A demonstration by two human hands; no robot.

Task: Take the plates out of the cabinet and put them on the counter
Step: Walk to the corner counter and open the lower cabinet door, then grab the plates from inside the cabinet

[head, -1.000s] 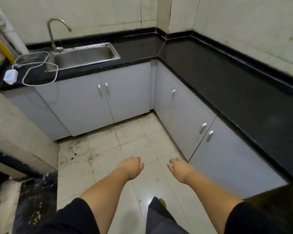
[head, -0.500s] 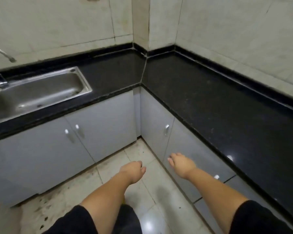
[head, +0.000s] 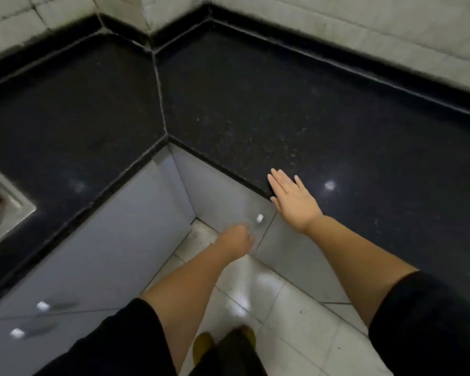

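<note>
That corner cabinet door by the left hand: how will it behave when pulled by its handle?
The cabinet door looks like a flat rigid panel, so it should probably swing stiffly. Its handle is small and shiny, possibly slippery. The left hand is blurred; whether it has a grip is unclear.

Sink (head: 3, 204) left, cabinet (head: 228, 202) beneath corner counter (head: 255, 104).

Pale tiled walls (head: 336, 20) met at a boxed-out corner with dark grout lines. Glossy white floor tiles (head: 271, 299) were speckled with dirt and carried a bright ceiling-light reflection. A stainless steel sink rim (head: 8, 202) showed at the left edge, set into the worktop. Small chrome door handles (head: 42, 305) caught the light at lower left, and another (head: 259, 218) sat near the inner corner. Lighting was dim overall, with soft white glare spots on the polished surfaces.
</note>
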